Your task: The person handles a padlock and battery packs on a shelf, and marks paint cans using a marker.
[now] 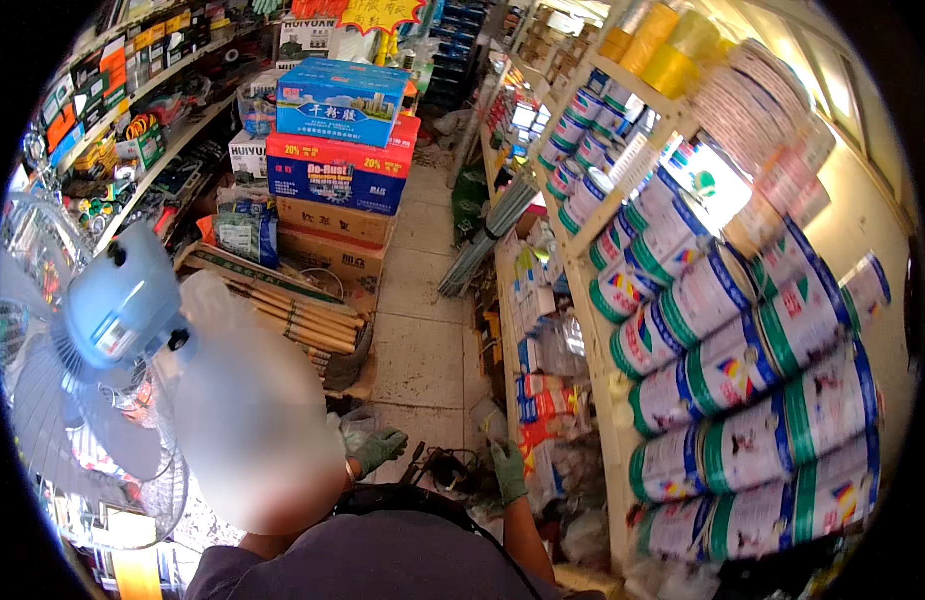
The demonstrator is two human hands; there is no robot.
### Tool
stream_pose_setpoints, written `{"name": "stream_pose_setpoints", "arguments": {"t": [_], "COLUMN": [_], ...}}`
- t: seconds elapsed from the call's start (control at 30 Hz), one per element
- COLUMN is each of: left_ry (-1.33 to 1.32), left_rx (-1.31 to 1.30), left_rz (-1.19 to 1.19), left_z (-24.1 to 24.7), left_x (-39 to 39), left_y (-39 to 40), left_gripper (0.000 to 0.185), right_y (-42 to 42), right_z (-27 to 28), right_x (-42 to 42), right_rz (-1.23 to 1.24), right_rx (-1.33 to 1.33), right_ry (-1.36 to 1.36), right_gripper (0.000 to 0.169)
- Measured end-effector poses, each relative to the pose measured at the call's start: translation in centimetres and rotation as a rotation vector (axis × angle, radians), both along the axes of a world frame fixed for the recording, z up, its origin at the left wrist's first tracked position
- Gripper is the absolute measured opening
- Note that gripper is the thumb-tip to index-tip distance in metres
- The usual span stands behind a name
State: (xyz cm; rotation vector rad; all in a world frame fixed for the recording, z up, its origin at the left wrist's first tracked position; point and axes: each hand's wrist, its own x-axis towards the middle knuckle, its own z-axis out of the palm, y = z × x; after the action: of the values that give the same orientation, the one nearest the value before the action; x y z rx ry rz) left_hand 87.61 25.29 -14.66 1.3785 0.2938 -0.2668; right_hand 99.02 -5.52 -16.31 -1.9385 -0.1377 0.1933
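My left hand (380, 450), in a green work glove, reaches out low over the floor, its fingers spread with nothing visible in them. A crumpled clear plastic bag (357, 424) lies just beyond its wrist. To the right, my right hand (507, 469) wears a matching glove and is raised beside the lower shelf goods. Its fingers are partly bent; whether they grip anything is too small to tell. A translucent plastic item (490, 418) is just past its fingertips. Between both hands, a tangle of black cables or straps (449, 471) lies on the tiled floor (419, 364).
Stacked paint cans (740, 442) fill a wooden rack (593, 420) at right. Metal rods (485, 232) lean into the aisle. Piled cartons (338, 172), wooden handles (301, 315) and a blue caged fan (117, 300) stand at left. A blurred patch hides part of the lower left.
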Motion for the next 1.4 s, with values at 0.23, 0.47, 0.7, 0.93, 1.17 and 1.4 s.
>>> {"name": "stream_pose_setpoints", "arguments": {"t": [0.23, 0.47, 0.7, 0.93, 1.17, 1.4], "left_ry": [-0.734, -0.088, -0.079, -0.198, -0.487, -0.513], "left_rx": [1.21, 0.0, 0.075, 0.168, 0.132, 0.044], "left_rz": [0.02, 0.218, 0.188, 0.102, -0.15, -0.243], "left_z": [-7.8, -7.4, 5.0, 7.0, 4.5, 10.6], "left_x": [11.7, 32.6, 55.5, 75.4, 90.7, 99.9], "left_y": [2.8, 6.9, 12.9, 14.0, 14.2, 11.8], "left_gripper": [0.028, 0.029, 0.036, 0.032, 0.07, 0.081], "right_y": [6.5, 15.3, 20.3, 22.2, 23.4, 25.2], "right_z": [0.0, 6.4, 10.2, 4.9, 2.0, 10.1], "right_x": [19.4, 36.2, 53.9, 66.7, 77.3, 79.3], "right_rz": [0.162, 0.154, 0.069, -0.115, -0.203, -0.022], "right_rx": [0.022, 0.281, 0.156, 0.06, 0.337, 0.075], "right_ry": [0.025, 0.123, 0.09, -0.055, -0.046, -0.016], "right_gripper": [0.055, 0.073, 0.072, 0.076, 0.08, 0.045]}}
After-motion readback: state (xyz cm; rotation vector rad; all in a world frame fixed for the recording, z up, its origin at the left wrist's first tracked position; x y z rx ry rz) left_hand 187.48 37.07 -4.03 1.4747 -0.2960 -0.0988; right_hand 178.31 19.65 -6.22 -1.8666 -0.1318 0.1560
